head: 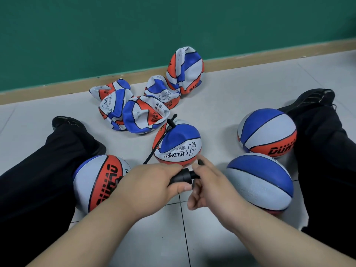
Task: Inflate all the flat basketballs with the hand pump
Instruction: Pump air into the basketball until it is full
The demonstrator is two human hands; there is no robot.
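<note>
The left hand grips the black pump, the right hand its handle. A round ball sits just past the fingers.

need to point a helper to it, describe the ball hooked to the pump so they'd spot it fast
Below the green wall, black-trousered legs spread across the grey tiled floor. Between them, nearer than the heap of flat balls, lies the red, white and blue rubber basketball. Only it has a thin black hose plugged in.
</note>
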